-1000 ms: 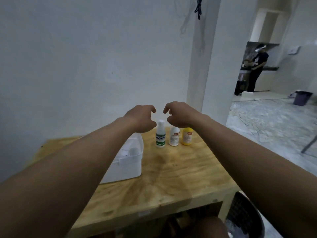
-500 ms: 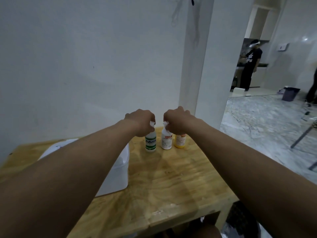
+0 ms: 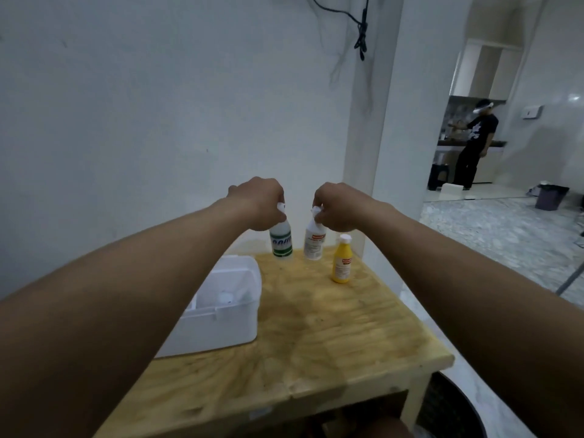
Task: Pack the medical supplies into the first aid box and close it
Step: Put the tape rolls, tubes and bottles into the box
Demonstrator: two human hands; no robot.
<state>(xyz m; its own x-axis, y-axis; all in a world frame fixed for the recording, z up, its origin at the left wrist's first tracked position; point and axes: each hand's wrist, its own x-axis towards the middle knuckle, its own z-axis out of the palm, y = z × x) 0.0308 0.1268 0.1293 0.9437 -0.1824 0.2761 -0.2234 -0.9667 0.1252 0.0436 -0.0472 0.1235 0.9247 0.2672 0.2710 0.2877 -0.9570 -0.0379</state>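
I am at the pick-up step, taking two bottles at once. My left hand (image 3: 259, 205) is closed around the white cap of the small clear plastic bottle with the green-striped label (image 3: 281, 242), and my right hand (image 3: 336, 206) pinches the cap of the small white plastic bottle with the red-and-white label (image 3: 314, 242). Both bottles hang roughly upright from my fingers above the far edge of the pale plywood table (image 3: 316, 336); whether their bases have quite left the wood I cannot tell. The small yellow plastic bottle with a white cap (image 3: 342, 263) stands alone on the table, just to the right of them and nearer to me.

The open white plastic first aid box (image 3: 221, 324) sits on the left of the table, under my left forearm, with something small and white already inside.

Next, I judge, I need to swing both bottles left and toward me over the box and lower them in. Holding only the caps, they may swing, so I should move gently.
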